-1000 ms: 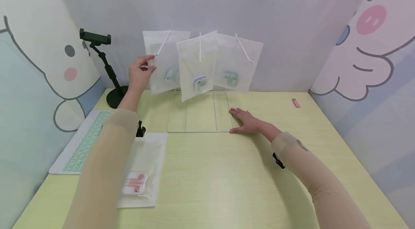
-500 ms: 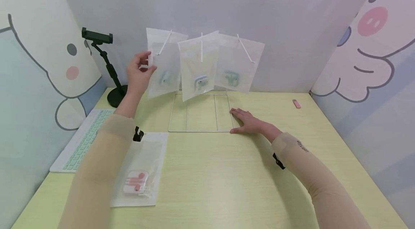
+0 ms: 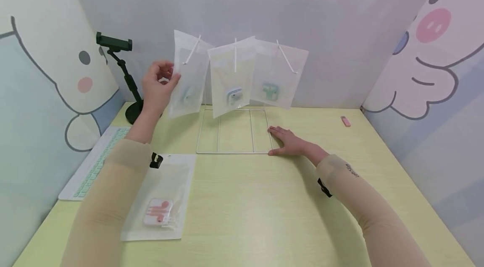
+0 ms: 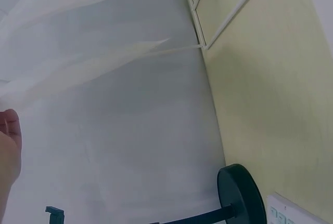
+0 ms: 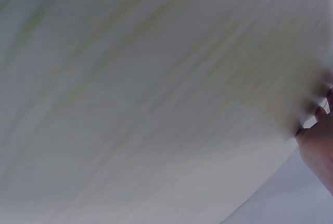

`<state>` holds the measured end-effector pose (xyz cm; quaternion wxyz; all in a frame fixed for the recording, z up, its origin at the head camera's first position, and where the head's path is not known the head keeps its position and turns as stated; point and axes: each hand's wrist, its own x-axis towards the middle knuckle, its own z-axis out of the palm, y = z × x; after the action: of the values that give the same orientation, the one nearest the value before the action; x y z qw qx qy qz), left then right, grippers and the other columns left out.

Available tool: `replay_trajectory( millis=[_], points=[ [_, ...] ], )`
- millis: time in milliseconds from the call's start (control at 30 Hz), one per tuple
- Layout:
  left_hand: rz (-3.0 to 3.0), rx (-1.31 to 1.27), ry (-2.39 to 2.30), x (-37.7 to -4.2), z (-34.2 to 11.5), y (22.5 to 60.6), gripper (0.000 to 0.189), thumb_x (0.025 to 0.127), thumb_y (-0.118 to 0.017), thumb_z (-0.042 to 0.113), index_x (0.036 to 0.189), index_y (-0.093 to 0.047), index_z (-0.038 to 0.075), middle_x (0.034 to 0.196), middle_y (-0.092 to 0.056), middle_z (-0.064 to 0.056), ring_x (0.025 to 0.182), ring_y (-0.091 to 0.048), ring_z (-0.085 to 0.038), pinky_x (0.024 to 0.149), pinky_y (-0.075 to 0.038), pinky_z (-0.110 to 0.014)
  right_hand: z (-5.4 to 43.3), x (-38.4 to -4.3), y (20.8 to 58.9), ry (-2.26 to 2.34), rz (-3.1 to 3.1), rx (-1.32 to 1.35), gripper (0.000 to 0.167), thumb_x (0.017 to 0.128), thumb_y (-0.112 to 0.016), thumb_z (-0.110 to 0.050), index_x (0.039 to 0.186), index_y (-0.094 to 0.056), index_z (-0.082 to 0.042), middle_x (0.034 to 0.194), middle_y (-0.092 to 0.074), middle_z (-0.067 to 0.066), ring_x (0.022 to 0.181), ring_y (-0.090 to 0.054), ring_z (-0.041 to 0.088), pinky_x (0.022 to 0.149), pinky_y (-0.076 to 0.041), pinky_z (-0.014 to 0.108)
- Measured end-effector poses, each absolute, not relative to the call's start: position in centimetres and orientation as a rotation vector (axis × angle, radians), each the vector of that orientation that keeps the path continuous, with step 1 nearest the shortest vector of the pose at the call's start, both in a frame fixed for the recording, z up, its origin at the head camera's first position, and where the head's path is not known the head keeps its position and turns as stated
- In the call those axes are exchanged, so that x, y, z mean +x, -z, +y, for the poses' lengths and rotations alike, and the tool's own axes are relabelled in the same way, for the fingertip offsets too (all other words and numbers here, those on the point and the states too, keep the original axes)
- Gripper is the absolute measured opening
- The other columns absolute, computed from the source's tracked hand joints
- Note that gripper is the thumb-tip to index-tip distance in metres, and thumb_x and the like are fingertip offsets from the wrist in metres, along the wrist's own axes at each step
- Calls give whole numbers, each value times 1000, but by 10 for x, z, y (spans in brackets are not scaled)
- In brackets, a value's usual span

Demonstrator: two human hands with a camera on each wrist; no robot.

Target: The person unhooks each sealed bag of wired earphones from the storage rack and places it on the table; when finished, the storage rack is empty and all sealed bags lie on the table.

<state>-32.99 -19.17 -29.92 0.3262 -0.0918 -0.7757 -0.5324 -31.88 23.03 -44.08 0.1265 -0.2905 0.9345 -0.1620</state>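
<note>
A white wire display rack (image 3: 231, 153) stands at the back of the table, with three frosted zip bags on its hooks. My left hand (image 3: 158, 90) pinches the left edge of the left bag (image 3: 190, 74), which is swung out and tilted, a pale earphone case faint inside. In the left wrist view the bag's thin edge (image 4: 78, 76) runs to the fingertips. Beside it hang the middle bag (image 3: 228, 67) with a white-and-blue case and the right bag (image 3: 281, 63) with green earphones. My right hand (image 3: 291, 142) rests with extended fingers against the right side of the rack's base.
Another bag (image 3: 166, 179) with pink earphones (image 3: 158, 212) lies front left. A white keyboard with green keys (image 3: 90, 174) and a black phone stand (image 3: 130, 82) are on the left. A small pink object (image 3: 345, 121) lies at the back right.
My left hand has moved a little left and toward me, drawing the left bag's edge outward so the bag turns away from the middle one. The right hand stays in place.
</note>
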Motion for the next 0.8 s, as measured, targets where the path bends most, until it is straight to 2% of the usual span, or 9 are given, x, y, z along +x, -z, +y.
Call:
replay_trajectory(
  millis=[233, 500, 800],
  points=[
    [-2025, -227, 1372, -318, -192, 293, 31, 87, -69, 20, 114, -63, 7, 92, -57, 10, 80, -52, -8, 71, -45, -14, 232, -320, 442, 465, 2717, -845, 93, 84, -65, -51, 152, -17, -8, 158, -11, 14, 145, -5, 35, 113, -4, 58],
    [-2044, -187, 1320, -302, -192, 289, 28, 88, -67, 30, 105, -65, 8, 96, -62, 4, 80, -54, -9, 73, -46, -14, 231, -321, 444, 464, 2723, -859, 92, 84, -64, -52, 152, -18, -8, 158, -11, 13, 145, -6, 35, 113, -5, 57],
    [-2072, -140, 1312, -283, -196, 281, 27, 89, -65, 31, 104, -65, 9, 96, -60, 5, 80, -54, -12, 71, -46, -14, 231, -324, 447, 474, 2730, -873, 95, 83, -63, -56, 151, -18, -8, 157, -12, 15, 144, -7, 36, 112, -5, 59]
  ],
)
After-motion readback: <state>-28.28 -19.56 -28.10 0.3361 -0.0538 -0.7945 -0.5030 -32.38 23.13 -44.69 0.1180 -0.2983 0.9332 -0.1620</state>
